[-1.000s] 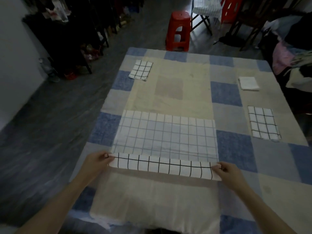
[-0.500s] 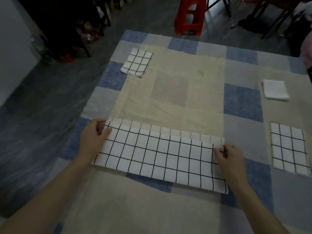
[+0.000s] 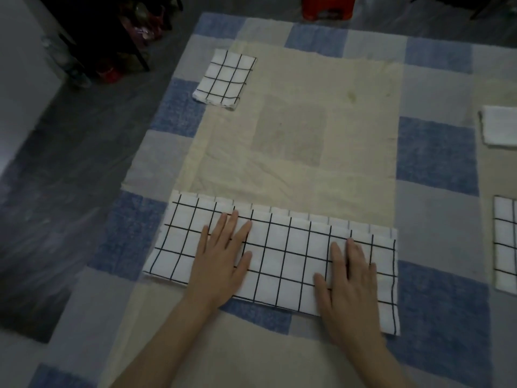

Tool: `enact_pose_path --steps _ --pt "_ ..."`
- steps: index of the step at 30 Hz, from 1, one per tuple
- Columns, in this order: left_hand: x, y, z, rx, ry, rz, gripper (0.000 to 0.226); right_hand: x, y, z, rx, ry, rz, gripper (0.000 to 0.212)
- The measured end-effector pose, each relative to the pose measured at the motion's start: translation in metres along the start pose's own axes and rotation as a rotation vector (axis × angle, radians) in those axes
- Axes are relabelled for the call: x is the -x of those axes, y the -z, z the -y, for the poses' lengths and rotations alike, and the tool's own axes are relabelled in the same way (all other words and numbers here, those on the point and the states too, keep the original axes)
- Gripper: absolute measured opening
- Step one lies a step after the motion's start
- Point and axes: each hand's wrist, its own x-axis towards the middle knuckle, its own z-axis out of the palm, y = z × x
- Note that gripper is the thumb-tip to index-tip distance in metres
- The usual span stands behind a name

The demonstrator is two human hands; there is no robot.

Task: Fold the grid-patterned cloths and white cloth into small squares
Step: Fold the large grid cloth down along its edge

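Patchwork sheet (image 3: 436, 152) in blue, grey and cream blocks is covering the whole work surface; dark floor (image 3: 70, 169) is showing to the left and along the top.

Long cloth (image 3: 282, 256), grid-patterned, is lying across the near middle of the sheet, folded into a wide strip. The lower layer's far edge is peeking out just beyond the top layer.

Left hand (image 3: 221, 259) is lying flat on the strip's left-centre part, palm down, fingers straight and slightly spread, gripping nothing. Right hand (image 3: 347, 281) is pressing flat on the right part, fingers straight and close together, thumb out to the left, also gripping nothing. The hands are sitting apart with bare cloth between them.

Folded grid cloth (image 3: 223, 78) is lying at far left, well apart from the strip, straddling a grey block and the cream panel. A second grid cloth (image 3: 505, 245) is cut off by the right edge, level with the strip. White cloth (image 3: 499, 128), folded, is lying beyond it at far right, also cropped.

Red stool (image 3: 327, 7) is standing on the floor past the far edge; only its base is showing. Dark furniture (image 3: 106, 26) is sitting top left.
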Motion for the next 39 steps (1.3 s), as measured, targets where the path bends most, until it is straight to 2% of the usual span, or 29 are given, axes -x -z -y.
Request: enact_pose_path --steps 13,39 --pt "-0.003 0.001 0.002 -0.025 0.075 -0.002 0.061 -0.012 -0.001 -0.001 0.073 0.025 0.066 0.067" --pt "-0.01 0.002 0.005 -0.034 0.025 -0.019 0.057 -0.014 -0.003 -0.005 0.094 0.002 0.049 0.068"
